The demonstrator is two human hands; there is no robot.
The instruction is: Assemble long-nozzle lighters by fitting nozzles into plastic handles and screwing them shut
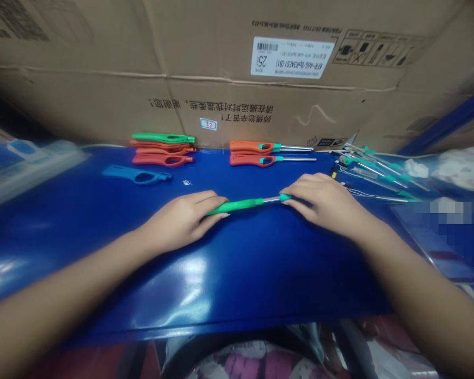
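Note:
My left hand (pixel 185 216) is closed around the rear of a green lighter handle (pixel 243 205), which points right over the table. At its front end sits a metal tube (pixel 272 199), and a teal piece (pixel 285 197) shows on that tube's right part. My right hand (pixel 322 202) pinches the teal piece between thumb and fingers; whatever lies inside the palm is hidden. Behind my hands, two long-nosed lighters, one orange (pixel 247 147) and one red (pixel 247 159), lie side by side with their metal tubes to the right.
Handles lie stacked at the back left, a green one (pixel 158 138) above red ones (pixel 152 158); a blue handle (pixel 132 173) is nearer. Metal tubes with teal parts and wires (pixel 379 171) are piled right. Small pins (pixel 187 182) lie on the blue table (pixel 237 279). Cardboard (pixel 205 52) stands behind.

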